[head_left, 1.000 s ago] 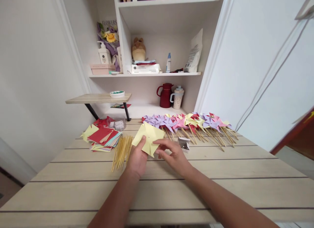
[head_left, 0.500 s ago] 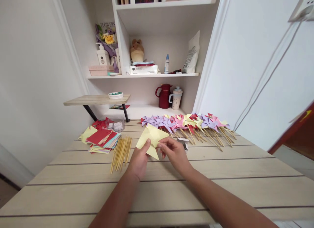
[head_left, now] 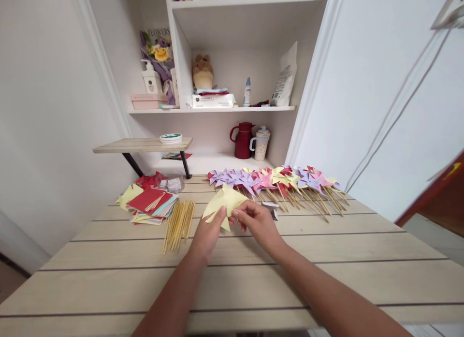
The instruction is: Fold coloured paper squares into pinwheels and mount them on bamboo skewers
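a yellow paper piece [head_left: 224,201], partly folded into pointed flaps, is held just above the desk [head_left: 253,284] near its middle, between both hands. the left hand [head_left: 208,233] is closed on the lower left edge of the paper, thumb on top. the right hand [head_left: 255,222] is pinched on the lower right part, fingertips brought together at a fold. the two hands are set close together, almost touching at the paper. a bundle of wooden sticks [head_left: 177,223] is laid flat on the desk just left of the left hand. further left, a loose stack of coloured paper squares [head_left: 150,204] is noted, red sheets uppermost. a clear plastic container [head_left: 174,184] is seen behind that stack. a small white box [head_left: 271,209] is partly hidden behind the right hand; its contents cannot be told. a row of finished pinwheels [head_left: 275,180], purple, pink, yellow and red, is laid along the far side of the desk, sticks pointed toward the near edge. behind the desk, a red jug [head_left: 242,139] and a lidded mug [head_left: 261,144] are stood side by side on a low shelf.
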Demonstrator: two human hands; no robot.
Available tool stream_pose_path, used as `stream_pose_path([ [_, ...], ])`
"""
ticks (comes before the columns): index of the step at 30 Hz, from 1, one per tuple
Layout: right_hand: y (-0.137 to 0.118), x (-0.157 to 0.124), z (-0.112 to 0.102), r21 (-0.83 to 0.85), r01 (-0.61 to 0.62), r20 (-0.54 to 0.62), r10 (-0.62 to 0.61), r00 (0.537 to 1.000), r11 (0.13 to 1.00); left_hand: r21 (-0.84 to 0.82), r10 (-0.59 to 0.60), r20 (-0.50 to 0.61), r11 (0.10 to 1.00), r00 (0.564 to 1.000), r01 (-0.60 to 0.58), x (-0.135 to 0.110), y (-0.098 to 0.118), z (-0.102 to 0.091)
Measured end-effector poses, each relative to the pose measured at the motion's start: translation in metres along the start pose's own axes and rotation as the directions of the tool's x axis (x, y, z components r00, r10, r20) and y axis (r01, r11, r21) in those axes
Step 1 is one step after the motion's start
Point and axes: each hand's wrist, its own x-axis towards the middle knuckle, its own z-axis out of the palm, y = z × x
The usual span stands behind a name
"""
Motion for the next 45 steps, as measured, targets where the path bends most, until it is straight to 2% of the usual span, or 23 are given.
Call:
stream_pose_path([
  [5, 0.003, 0.001, -0.001, -0.034, -0.029, -0.014, 0.028, 0.999, 0.999, 0.218, 0.060, 0.013, 0.974, 0.998, -0.062, -0.006, 0.011, 0.001],
  [12, 0.004, 0.001, -0.001, -0.028, -0.027, -0.043, 0.026, 0.999, 0.999, 0.199, 0.115, 0.072, 0.972, 0.991, -0.127, -0.005, 0.011, 0.005],
  [18, 0.009, 0.001, -0.002, -0.041, 0.000, -0.034, -0.002, 0.999, 0.999, 0.204, 0.118, -0.044, 0.973, 0.992, -0.107, -0.005, 0.014, 0.008],
  [21, 0.010, 0.001, -0.004, -0.127, 0.012, -0.088, -0.023, 0.996, 0.992, 0.212, 0.115, -0.121, 0.973, 0.986, -0.087, -0.006, 0.016, 0.007],
  [23, 0.007, 0.002, -0.007, -0.233, 0.071, -0.128, -0.103, 0.986, 0.970, 0.211, 0.107, -0.152, 0.975, 0.982, -0.074, -0.006, 0.016, 0.005],
  [25, 0.001, 0.002, -0.011, -0.379, 0.196, -0.149, -0.268, 0.952, 0.905, 0.219, 0.108, -0.158, 0.973, 0.981, -0.072, -0.004, 0.014, 0.004],
  [28, -0.009, 0.001, -0.015, -0.570, 0.384, -0.098, -0.525, 0.846, 0.726, 0.286, 0.183, -0.114, 0.947, 0.976, -0.144, -0.001, 0.008, 0.001],
  [30, -0.015, -0.001, -0.017, -0.626, 0.460, -0.044, -0.617, 0.785, 0.629, 0.382, 0.283, -0.033, 0.890, 0.959, -0.250, 0.000, 0.004, -0.001],
  [32, -0.018, -0.003, -0.017, -0.640, 0.498, 0.001, -0.648, 0.762, 0.585, 0.492, 0.385, 0.082, 0.786, 0.919, -0.373, 0.001, 0.001, -0.002],
  [34, -0.020, -0.005, -0.015, -0.633, 0.511, 0.052, -0.626, 0.778, 0.582, 0.567, 0.452, 0.176, 0.680, 0.874, -0.466, 0.000, -0.001, -0.002],
  [36, -0.019, -0.005, -0.014, -0.600, 0.504, 0.096, -0.569, 0.817, 0.622, 0.593, 0.471, 0.209, 0.636, 0.857, -0.494, -0.002, -0.001, 0.000],
  [38, -0.018, -0.005, -0.012, -0.532, 0.452, 0.069, -0.496, 0.866, 0.716, 0.567, 0.463, 0.151, 0.683, 0.873, -0.460, -0.005, 0.002, 0.003],
  [41, -0.017, -0.004, -0.013, -0.377, 0.248, -0.146, -0.321, 0.936, 0.893, 0.442, 0.425, -0.034, 0.818, 0.905, -0.368, -0.013, 0.010, 0.010],
  [43, -0.015, -0.001, -0.014, -0.231, 0.093, -0.280, -0.157, 0.947, 0.969, 0.353, 0.395, -0.126, 0.875, 0.910, -0.331, -0.019, 0.012, 0.014],
  [45, -0.012, 0.002, -0.015, -0.055, -0.004, -0.344, -0.015, 0.939, 0.998, 0.283, 0.398, -0.162, 0.895, 0.903, -0.344, -0.026, 0.012, 0.017],
])
